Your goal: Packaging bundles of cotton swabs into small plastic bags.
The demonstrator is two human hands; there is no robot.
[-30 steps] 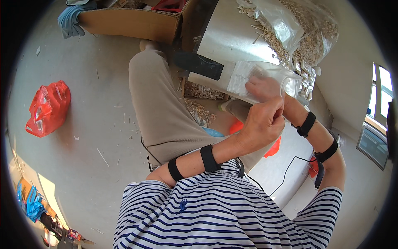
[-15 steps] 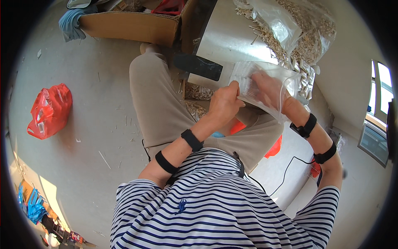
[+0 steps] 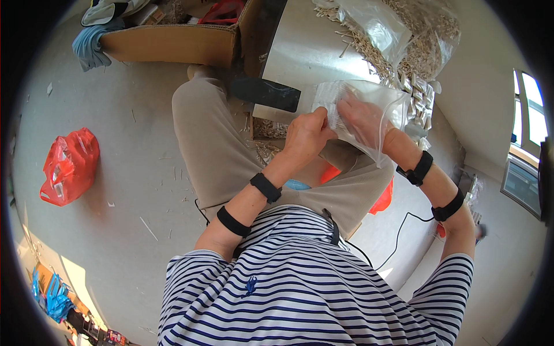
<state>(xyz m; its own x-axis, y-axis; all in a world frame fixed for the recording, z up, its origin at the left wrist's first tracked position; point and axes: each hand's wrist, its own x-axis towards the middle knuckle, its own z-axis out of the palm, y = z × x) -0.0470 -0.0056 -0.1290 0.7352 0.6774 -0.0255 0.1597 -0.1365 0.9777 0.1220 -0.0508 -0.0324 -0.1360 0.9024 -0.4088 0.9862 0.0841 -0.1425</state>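
The left hand (image 3: 306, 135) angled up and rightward, its fingers closed, pinching the near edge of a clear plastic bag (image 3: 385, 91) by its left end. The right hand (image 3: 359, 118) pointed leftward inside the bag, visible through the film; whether its fingers gripped anything could not be told. The bag was at the near edge of the worktop (image 3: 311, 46), glossy and transparent, its mouth gaping around the right wrist, pale ribbed contents (image 3: 325, 97) bunched at its left end.
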